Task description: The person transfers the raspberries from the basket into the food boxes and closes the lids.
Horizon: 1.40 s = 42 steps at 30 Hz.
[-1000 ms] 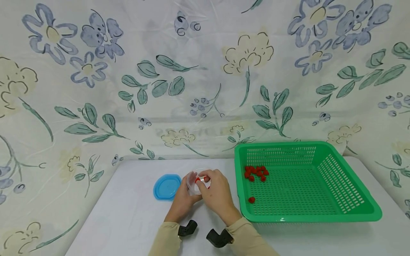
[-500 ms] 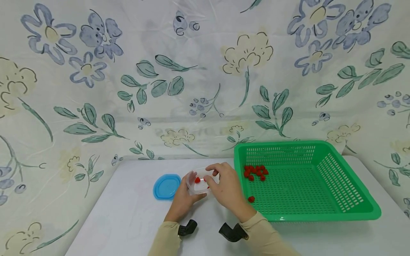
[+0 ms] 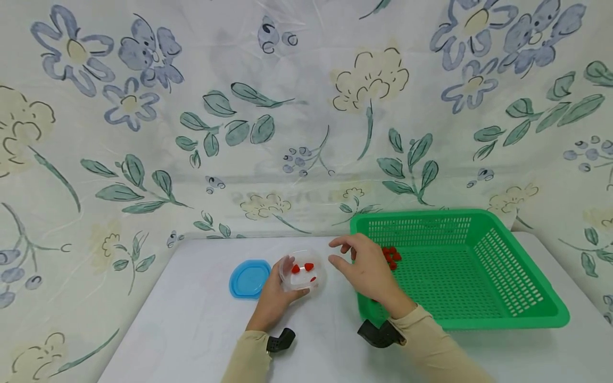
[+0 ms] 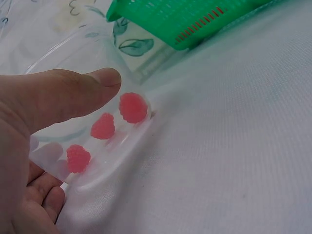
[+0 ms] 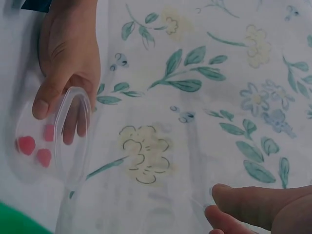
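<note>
My left hand (image 3: 274, 297) grips a clear plastic container (image 3: 303, 281) by its left side, thumb at the near side and fingers around the far side. Inside lie three red raspberries (image 4: 132, 107), seen through the wall in the left wrist view. My right hand (image 3: 367, 267) is in the air between the container and the green basket (image 3: 460, 322), over the basket's left rim. Its thumb and fingers are apart, and nothing shows between them. Several more raspberries (image 3: 393, 257) sit in the basket's back left corner, partly hidden by the right hand.
A blue lid (image 3: 249, 280) lies on the white table (image 3: 187, 319) to the left of the container. Behind the table hangs a floral cloth (image 3: 306, 133). The basket's raised rim stands to the right.
My right hand has left the container and moved right to the basket's edge, its fingers spreading away from the raspberries inside. The left hand and container have stayed in place.
</note>
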### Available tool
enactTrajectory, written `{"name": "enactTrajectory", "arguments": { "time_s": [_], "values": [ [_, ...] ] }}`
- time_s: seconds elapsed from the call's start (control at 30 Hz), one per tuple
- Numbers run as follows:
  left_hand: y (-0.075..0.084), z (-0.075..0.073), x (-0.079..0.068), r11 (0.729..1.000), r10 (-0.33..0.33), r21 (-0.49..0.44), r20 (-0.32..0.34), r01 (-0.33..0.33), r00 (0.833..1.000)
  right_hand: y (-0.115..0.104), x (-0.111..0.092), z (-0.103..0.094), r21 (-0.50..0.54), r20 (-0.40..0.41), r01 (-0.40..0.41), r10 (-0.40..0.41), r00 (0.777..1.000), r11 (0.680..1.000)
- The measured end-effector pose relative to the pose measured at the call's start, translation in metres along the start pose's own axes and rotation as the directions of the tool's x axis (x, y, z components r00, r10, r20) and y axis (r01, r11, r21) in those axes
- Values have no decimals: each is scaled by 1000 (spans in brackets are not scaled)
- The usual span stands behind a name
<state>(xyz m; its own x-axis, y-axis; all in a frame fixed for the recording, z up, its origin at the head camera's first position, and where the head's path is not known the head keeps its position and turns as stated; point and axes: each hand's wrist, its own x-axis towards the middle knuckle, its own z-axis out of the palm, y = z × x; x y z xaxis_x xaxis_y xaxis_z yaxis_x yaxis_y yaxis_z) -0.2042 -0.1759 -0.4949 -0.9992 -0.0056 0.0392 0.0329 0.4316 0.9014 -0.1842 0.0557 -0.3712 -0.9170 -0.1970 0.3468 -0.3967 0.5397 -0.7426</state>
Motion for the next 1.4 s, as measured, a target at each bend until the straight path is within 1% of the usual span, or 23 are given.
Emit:
{"name": "enactTrajectory", "arguments": {
  "time_s": [0.13, 0.27, 0.53, 0.67, 1.0, 1.17, 1.4],
  "values": [
    [-1, -1, 0, 1000, 18, 13, -1, -18, 1000, 7, 3, -11, -2, 43, -45, 45, 998, 999],
    [-1, -1, 0, 1000, 17, 13, -1, -17, 1000, 16, 6, -21, 3, 56, -69, 68, 996, 998],
    [-1, 0, 0, 1000, 11, -7, 9, -11, 1000, 40, 12, -43, -39, 69, -47, 49, 996, 998],
    [0, 0, -1, 1000, 13, -6, 6, -13, 1000, 49, 15, -52, -66, 73, -51, 56, 996, 997],
    [-2, -4, -3, 1000, 12, 1, 14, -12, 1000, 76, 20, -65, -117, 101, -130, 142, 985, 985],
    [-2, -3, -4, 1000, 30, -2, 13, -30, 999, 90, 23, -70, -142, 131, -134, 152, 980, 981],
    [-3, -2, -4, 999, 31, 10, 8, -31, 999, 107, 28, -77, -155, 221, -125, 158, 962, 980]
  ]
}}
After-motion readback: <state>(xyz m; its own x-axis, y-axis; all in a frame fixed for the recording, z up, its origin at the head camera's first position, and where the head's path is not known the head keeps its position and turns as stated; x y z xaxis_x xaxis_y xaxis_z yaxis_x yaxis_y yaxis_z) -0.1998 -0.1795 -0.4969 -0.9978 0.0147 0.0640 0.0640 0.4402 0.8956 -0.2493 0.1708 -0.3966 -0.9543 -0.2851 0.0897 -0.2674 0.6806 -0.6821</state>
